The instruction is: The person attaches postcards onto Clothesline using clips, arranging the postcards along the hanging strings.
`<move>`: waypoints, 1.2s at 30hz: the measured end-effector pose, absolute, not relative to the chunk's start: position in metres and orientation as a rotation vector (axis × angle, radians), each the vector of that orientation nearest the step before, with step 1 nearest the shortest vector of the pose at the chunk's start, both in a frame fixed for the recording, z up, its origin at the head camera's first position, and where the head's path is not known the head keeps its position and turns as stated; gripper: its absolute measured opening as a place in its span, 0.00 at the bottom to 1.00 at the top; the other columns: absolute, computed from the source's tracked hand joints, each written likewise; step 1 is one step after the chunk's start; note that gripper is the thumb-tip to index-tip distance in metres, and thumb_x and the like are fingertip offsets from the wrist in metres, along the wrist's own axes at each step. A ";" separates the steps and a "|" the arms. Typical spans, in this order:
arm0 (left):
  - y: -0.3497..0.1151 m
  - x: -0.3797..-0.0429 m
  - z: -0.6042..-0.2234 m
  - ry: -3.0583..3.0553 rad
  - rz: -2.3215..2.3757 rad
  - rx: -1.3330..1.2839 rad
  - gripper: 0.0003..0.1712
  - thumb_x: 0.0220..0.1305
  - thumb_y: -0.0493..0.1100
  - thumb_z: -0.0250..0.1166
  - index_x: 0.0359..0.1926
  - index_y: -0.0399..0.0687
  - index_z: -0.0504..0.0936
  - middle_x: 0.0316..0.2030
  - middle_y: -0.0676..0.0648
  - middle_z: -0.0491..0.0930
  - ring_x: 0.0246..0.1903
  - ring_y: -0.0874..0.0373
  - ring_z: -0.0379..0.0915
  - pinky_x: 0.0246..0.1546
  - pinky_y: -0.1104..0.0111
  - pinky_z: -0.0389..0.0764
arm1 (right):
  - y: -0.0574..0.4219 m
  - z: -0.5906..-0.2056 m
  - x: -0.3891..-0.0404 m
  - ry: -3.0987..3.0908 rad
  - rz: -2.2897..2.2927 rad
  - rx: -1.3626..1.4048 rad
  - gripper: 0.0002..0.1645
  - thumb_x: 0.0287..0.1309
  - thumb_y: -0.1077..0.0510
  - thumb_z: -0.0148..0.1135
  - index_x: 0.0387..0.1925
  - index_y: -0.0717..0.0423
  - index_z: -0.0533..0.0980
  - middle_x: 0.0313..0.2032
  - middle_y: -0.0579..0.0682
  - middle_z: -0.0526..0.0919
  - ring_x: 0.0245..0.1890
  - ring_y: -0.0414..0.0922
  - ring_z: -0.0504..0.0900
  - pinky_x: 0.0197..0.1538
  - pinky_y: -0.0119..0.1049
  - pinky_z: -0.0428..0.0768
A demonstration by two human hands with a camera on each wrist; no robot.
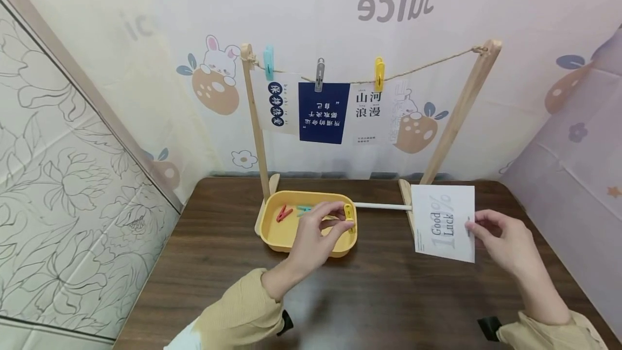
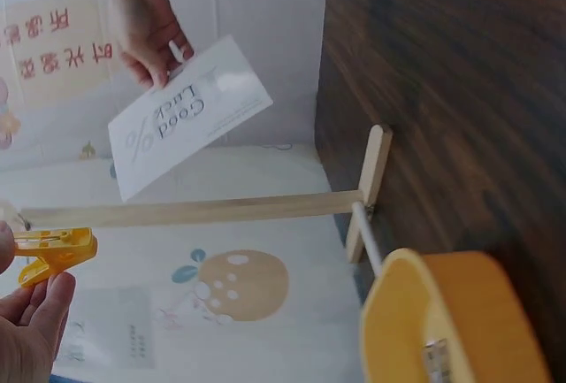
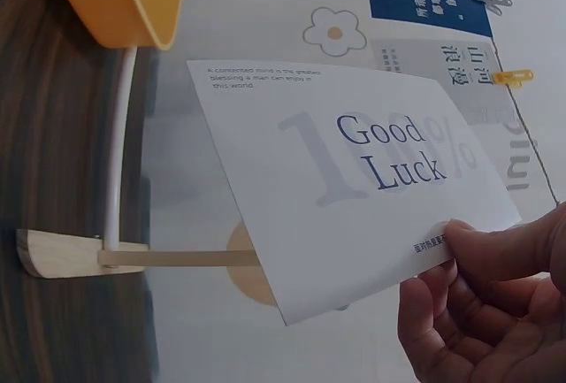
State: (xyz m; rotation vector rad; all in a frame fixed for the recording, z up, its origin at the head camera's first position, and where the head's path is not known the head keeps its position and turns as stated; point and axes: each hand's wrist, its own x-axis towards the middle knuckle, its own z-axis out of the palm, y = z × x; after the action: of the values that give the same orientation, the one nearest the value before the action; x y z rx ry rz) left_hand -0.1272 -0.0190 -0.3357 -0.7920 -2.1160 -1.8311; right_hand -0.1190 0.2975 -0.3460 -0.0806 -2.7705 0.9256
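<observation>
My left hand (image 1: pixel 313 236) pinches a yellow clothespin (image 1: pixel 348 214) between thumb and fingers, over the right side of a yellow tray (image 1: pixel 274 234). In the left wrist view that clothespin (image 2: pixel 57 246) is seen from its side. A white "Good Luck" card (image 1: pixel 444 220) is gripped at its right edge by my right hand (image 1: pixel 507 239), in front of the stand's right foot. The right wrist view shows the card's printed face (image 3: pixel 354 171), tilted, with the thumb on its edge. Inside the tray lie a red clothespin (image 1: pixel 284 213) and a teal clothespin (image 1: pixel 303 209), the latter partly hidden by my left hand.
Between two wooden posts (image 1: pixel 255 123) runs a twine line (image 1: pixel 427 66). Teal (image 1: pixel 269 64), grey (image 1: pixel 319 75) and yellow (image 1: pixel 379 73) clothespins hold a white card (image 1: pixel 279 118), a blue card (image 1: pixel 320 128) and a pale card (image 1: pixel 366 126). A white rod (image 1: pixel 384 206) joins the feet.
</observation>
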 end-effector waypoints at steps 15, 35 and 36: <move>0.000 -0.160 -0.305 -2.134 -1.669 -0.955 0.12 0.51 0.36 0.65 0.39 0.35 0.78 0.30 0.47 0.75 0.32 0.62 0.72 0.34 0.76 0.77 | 0.298 -0.308 -0.147 -2.698 0.959 0.131 0.10 0.55 0.64 0.56 0.33 0.72 0.72 0.23 0.60 0.79 0.16 0.29 0.73 0.20 0.22 0.70; 0.034 -0.201 -0.224 -2.254 -1.665 -0.976 0.12 0.56 0.38 0.61 0.41 0.36 0.77 0.33 0.47 0.77 0.32 0.64 0.72 0.35 0.80 0.74 | 0.294 -0.262 -0.180 -2.679 0.966 0.092 0.13 0.57 0.63 0.54 0.35 0.73 0.71 0.24 0.58 0.78 0.16 0.25 0.71 0.18 0.24 0.68; 0.036 -0.202 -0.222 -2.249 -1.649 -0.982 0.12 0.56 0.37 0.61 0.41 0.36 0.77 0.33 0.47 0.77 0.32 0.65 0.72 0.35 0.80 0.73 | 0.294 -0.261 -0.182 -2.675 0.975 0.095 0.13 0.57 0.63 0.54 0.36 0.74 0.71 0.24 0.57 0.78 0.17 0.25 0.71 0.18 0.23 0.68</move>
State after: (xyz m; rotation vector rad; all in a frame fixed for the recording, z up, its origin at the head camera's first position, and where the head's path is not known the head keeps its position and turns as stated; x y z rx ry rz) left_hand -0.2024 0.0358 -0.2218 -0.9815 -2.2488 -1.6488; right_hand -0.1817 0.2936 -0.2607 0.0950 -2.6752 0.9746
